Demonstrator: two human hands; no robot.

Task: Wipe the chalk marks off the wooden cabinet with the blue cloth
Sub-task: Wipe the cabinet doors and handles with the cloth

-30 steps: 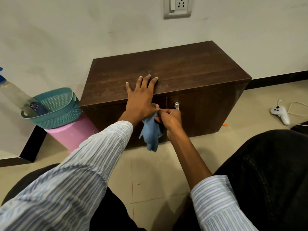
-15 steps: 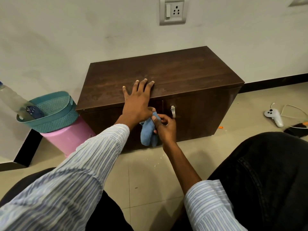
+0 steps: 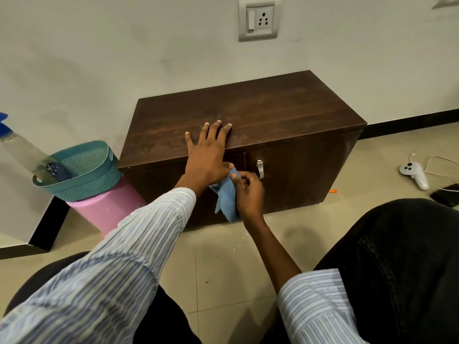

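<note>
- Wooden cabinet (image 3: pixel 285 112), frame centre: top looking mostly clear of chalk marks, faint smudges remaining.
- Left hand (image 3: pixel 207 155): spreading flat, bracing top edge.
- Right hand (image 3: pixel 247 192): pinching blue cloth (image 3: pixel 227 197), rubbing door front.

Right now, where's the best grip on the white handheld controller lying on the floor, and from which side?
Judging by its pose, grip the white handheld controller around its slim handle, the end pointing toward the camera. It lies flat on the tiled floor, so come from above. Its cable trails off the far end, away from the handle.
</note>
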